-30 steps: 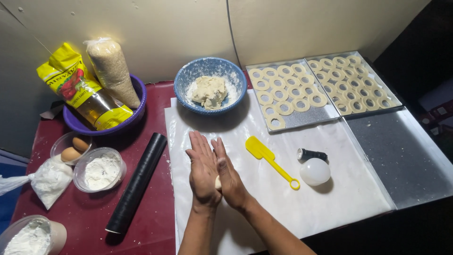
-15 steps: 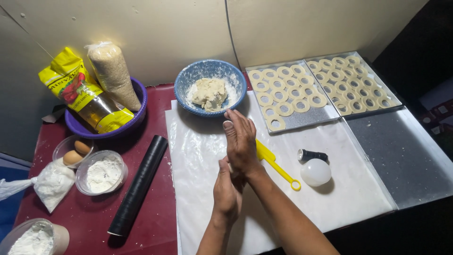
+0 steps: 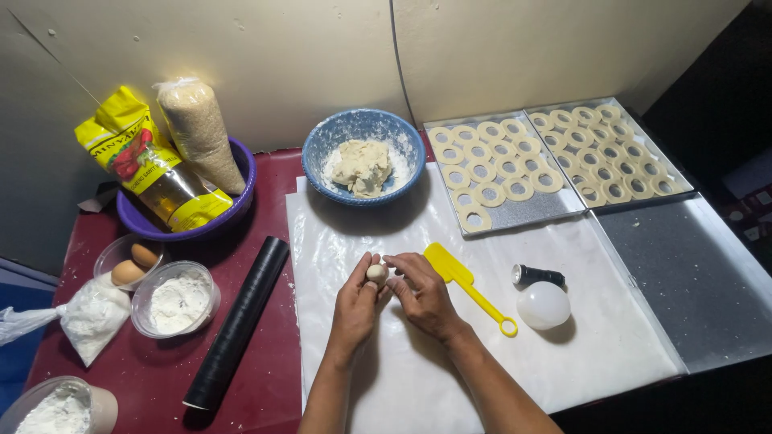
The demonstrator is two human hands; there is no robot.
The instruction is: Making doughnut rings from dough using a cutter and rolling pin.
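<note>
White paper sheet (image 3: 563, 354), dough ball (image 3: 376, 273) pinched between left hand (image 3: 358, 304), right hand (image 3: 425, 293) fingertips.

Small pale dough ball (image 3: 376, 273), pinched between fingers (image 3: 392, 261).

Yellow spatula (image 3: 465, 288), blue speckled bowl (image 3: 363, 149)

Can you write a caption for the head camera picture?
Both hands, left hand and right hand, pinch a small dough ball over white paper.
</note>
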